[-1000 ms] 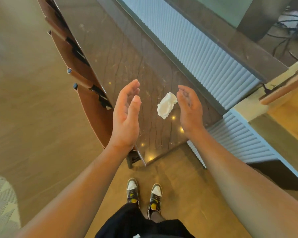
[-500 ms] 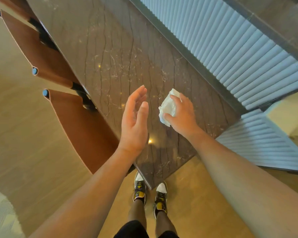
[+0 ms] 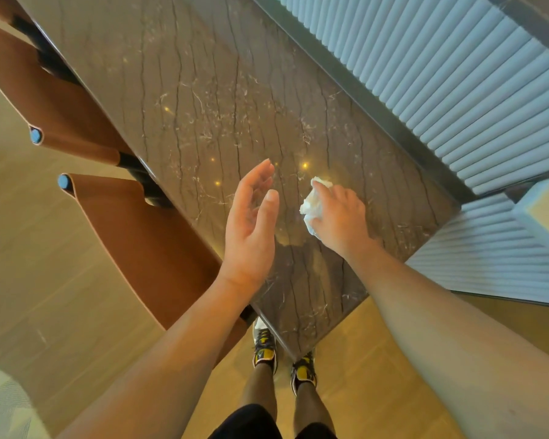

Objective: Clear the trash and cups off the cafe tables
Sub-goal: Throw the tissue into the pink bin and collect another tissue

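Observation:
A crumpled white napkin [image 3: 313,204] lies on the dark brown marble table [image 3: 203,99], near its front right corner. My right hand [image 3: 341,218] covers the napkin from the right, its fingers curled round it; part of the napkin is hidden under the palm. My left hand [image 3: 251,221] hovers just left of the napkin with its fingers straight and its palm turned toward the right hand, holding nothing.
Two brown leather chairs [image 3: 146,239] stand pushed in along the table's left side. A ribbed light blue wall panel [image 3: 441,74] runs along the table's right side. Wooden floor [image 3: 29,280] lies to the left and below, with my feet [image 3: 263,350] at the table's corner.
My right hand has reached the napkin and closed its fingers round it on the table. The view has moved closer over the table. My left hand stays open beside it.

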A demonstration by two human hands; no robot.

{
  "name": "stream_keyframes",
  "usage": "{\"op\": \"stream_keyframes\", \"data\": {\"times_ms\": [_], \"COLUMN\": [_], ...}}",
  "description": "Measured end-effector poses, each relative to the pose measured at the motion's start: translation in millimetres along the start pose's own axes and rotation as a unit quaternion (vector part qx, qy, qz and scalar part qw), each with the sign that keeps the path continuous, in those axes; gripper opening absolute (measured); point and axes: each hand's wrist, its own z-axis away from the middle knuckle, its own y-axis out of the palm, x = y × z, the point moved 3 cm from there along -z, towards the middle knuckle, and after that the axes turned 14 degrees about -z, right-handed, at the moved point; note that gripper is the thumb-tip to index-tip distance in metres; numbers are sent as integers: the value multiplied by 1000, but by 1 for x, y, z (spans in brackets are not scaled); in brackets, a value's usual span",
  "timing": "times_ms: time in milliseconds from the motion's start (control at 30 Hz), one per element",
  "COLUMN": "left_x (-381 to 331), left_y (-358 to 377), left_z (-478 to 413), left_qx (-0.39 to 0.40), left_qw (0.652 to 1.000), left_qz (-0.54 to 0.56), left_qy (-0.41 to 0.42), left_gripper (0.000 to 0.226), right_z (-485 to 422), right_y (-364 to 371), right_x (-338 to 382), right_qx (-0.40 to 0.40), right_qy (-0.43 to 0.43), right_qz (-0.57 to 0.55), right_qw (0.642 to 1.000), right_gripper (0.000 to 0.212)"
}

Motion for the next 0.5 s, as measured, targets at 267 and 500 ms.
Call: {"op": "stream_keyframes", "data": {"times_ms": [267, 500], "left_x": [-19, -55], "left_y": [-7, 6], "left_z": [4, 18], "left_qx": [22, 78], "left_qw": [1000, 996], "left_qz": [0, 8], "left_qy": [16, 49], "left_gripper": [44, 45], "right_z": [35, 98], "right_y": [-14, -81], "right_x": [10, 22], "right_qx": [-26, -124], "right_qy": [40, 74], "right_qz": [-152, -405], "right_qw": [987, 903], "right_gripper": [38, 28]}}
